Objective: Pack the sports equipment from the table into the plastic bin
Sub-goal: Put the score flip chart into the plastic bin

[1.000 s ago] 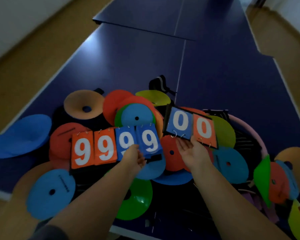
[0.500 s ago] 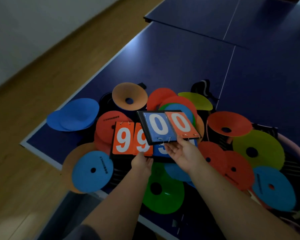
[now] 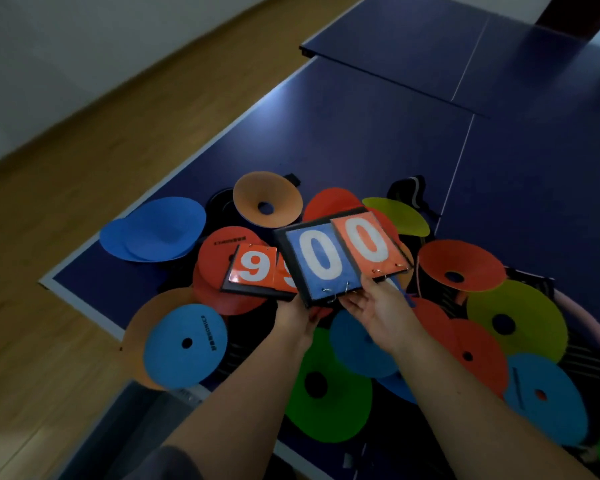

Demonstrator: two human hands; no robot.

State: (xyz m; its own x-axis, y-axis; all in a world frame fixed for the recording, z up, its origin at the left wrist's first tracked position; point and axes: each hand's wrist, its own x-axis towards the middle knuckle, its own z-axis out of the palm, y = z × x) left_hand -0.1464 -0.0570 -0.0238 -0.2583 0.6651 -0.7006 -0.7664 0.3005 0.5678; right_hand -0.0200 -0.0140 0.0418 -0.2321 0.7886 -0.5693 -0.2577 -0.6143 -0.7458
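Two flip scoreboards are held above a heap of flat coloured discs. My right hand (image 3: 378, 306) grips the near edge of the scoreboard showing 00 (image 3: 340, 254), blue and orange cards on a black backing. It overlaps the scoreboard showing orange 9s (image 3: 253, 270), which my left hand (image 3: 297, 315) holds from below. The left hand's fingers are hidden under the boards. A grey bin edge (image 3: 146, 414) shows at the lower left, below the table edge.
Discs lie piled on the blue table tennis table (image 3: 343, 140): blue (image 3: 184, 344), green (image 3: 326, 386), orange (image 3: 461, 265), yellow-green (image 3: 513, 320). An orange cone (image 3: 267, 199) and black straps (image 3: 409, 188) lie behind. A pink hoop (image 3: 593, 327) curves at the right. Wooden floor lies to the left.
My right hand has carried the 00 scoreboard leftward over the 9s scoreboard, covering its blue cards. Both boards are lifted closer together, and the view has swung left toward the table corner.
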